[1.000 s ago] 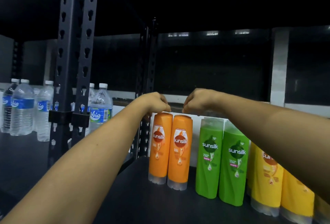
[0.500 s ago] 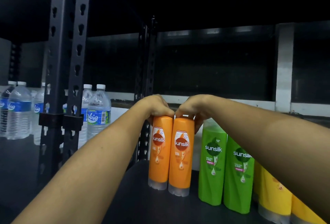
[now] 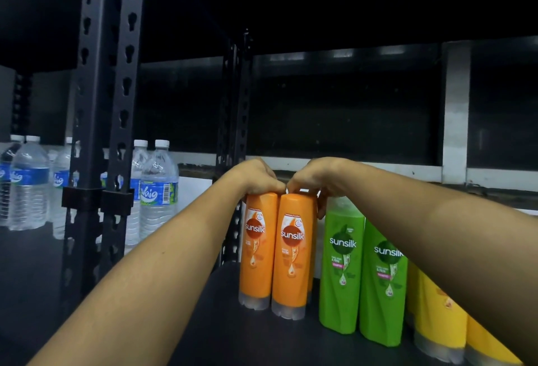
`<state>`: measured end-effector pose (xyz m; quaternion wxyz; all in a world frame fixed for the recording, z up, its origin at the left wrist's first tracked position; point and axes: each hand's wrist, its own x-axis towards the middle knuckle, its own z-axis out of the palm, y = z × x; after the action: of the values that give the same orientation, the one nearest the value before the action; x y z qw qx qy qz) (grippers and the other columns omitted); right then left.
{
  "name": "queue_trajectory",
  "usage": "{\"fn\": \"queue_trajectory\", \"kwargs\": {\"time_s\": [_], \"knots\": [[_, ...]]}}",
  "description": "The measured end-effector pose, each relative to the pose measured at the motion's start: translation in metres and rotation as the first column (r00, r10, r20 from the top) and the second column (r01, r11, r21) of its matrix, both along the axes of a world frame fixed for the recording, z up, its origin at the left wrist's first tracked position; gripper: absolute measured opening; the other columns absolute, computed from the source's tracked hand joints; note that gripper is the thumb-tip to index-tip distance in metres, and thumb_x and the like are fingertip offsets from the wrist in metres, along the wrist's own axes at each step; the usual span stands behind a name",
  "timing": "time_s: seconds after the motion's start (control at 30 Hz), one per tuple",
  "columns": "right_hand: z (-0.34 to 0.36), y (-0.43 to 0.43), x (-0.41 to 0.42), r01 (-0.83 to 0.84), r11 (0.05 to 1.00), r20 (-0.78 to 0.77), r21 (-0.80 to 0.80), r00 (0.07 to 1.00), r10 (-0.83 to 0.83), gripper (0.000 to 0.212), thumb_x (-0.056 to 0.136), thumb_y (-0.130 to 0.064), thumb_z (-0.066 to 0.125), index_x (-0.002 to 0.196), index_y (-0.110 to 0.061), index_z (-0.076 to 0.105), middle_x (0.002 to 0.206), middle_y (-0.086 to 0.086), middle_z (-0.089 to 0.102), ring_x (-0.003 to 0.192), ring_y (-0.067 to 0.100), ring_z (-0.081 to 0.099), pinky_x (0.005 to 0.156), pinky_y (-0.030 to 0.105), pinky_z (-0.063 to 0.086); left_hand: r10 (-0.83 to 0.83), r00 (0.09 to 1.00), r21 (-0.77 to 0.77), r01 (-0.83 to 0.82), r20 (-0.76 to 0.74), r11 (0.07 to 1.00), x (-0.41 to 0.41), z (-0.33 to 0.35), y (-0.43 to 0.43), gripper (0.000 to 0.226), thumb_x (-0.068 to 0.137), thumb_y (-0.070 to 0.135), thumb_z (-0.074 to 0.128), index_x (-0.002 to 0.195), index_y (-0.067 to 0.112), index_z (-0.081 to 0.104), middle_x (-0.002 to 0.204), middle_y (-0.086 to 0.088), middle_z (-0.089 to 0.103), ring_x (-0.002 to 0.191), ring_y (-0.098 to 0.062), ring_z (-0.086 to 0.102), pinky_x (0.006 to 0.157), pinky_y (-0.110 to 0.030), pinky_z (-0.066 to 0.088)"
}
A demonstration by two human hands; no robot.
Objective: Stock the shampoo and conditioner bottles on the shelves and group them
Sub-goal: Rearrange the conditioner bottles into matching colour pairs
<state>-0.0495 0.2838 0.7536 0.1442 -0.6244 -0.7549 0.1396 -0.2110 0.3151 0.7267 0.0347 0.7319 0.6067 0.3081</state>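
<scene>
Fingers of the left hand (image 3: 259,177) are curled over the top of the left orange bottle (image 3: 256,249), which is grasped there. The top of the right orange bottle (image 3: 292,255) is grasped by the right hand (image 3: 314,179), with fingers wrapped down its right side. Both hands are placed just above the centre of the frame, knuckles close together; whether they touch cannot be told. The two orange bottles are set upright on their clear caps, side by side and touching, labels facing forward, at the centre of the dark shelf (image 3: 221,333). Just to their right, two green bottles (image 3: 342,263) (image 3: 382,284) are stood upright, pressed against each other, a narrow gap being left between them and the orange pair. Further toward the lower right corner, yellow bottles (image 3: 436,316) are lined up, their upper parts hidden by the right forearm. At the left of the frame, water bottles (image 3: 157,190) with white caps and blue labels are grouped on a neighbouring shelf section, partly hidden behind the front post (image 3: 107,103), a black perforated upright reaching from the top edge downward. A rear post (image 3: 235,103) is seen directly behind the left hand. The upper part of the frame is taken up by darkness.
</scene>
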Motion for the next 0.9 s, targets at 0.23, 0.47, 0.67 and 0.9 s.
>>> {"fn": "queue_trajectory", "kwargs": {"time_s": [0.23,0.47,0.67,0.9], "knots": [[-0.002,-0.004,0.016,-0.06,0.971,-0.011,0.231,0.998,0.065,0.039,0.095,-0.034,0.064,0.126,-0.011,0.066,0.125,0.009,0.067,0.106,0.025,0.066,0.093,0.041,0.058,-0.009,0.998,0.075,0.014,-0.062,0.997,0.003,-0.006,-0.012,0.037,0.095,0.047,0.065,0.123,0.023,0.071,0.107,0.002,0.068,0.084,-0.01,0.061,0.062,-0.023,0.046],[-0.02,-0.047,0.034,-0.229,0.841,0.195,0.49,0.969,0.15,0.036,0.1,-0.035,0.056,0.131,-0.02,0.067,0.128,0.0,0.068,0.114,0.018,0.062,0.092,0.031,0.053,-0.011,1.0,0.27,0.016,-0.021,0.963,0.004,-0.022,-0.039,0.037,0.098,0.042,0.063,0.131,0.024,0.066,0.126,0.0,0.068,0.105,-0.014,0.06,0.079,-0.027,0.047],[-0.068,-0.086,0.052,-0.211,0.67,0.118,0.712,0.976,0.182,0.042,0.099,-0.041,0.058,0.139,-0.026,0.059,0.136,-0.005,0.063,0.127,0.015,0.053,0.103,0.033,0.046,-0.177,0.937,0.306,0.081,0.302,0.949,-0.009,-0.063,-0.065,0.062,0.098,0.044,0.065,0.154,0.037,0.04,0.154,0.002,0.047,0.136,-0.022,0.05,0.102,-0.043,0.053],[-0.157,-0.104,0.033,-0.067,0.778,-0.147,0.625,0.968,0.202,0.05,0.096,-0.042,0.064,0.142,-0.025,0.057,0.134,-0.003,0.064,0.12,0.015,0.06,0.101,0.026,0.046,-0.277,0.818,0.27,0.155,0.504,0.95,-0.014,-0.136,-0.079,0.065,0.095,0.048,0.067,0.144,0.059,0.026,0.146,0.02,0.045,0.133,-0.009,0.048,0.107,-0.046,0.048]]}}
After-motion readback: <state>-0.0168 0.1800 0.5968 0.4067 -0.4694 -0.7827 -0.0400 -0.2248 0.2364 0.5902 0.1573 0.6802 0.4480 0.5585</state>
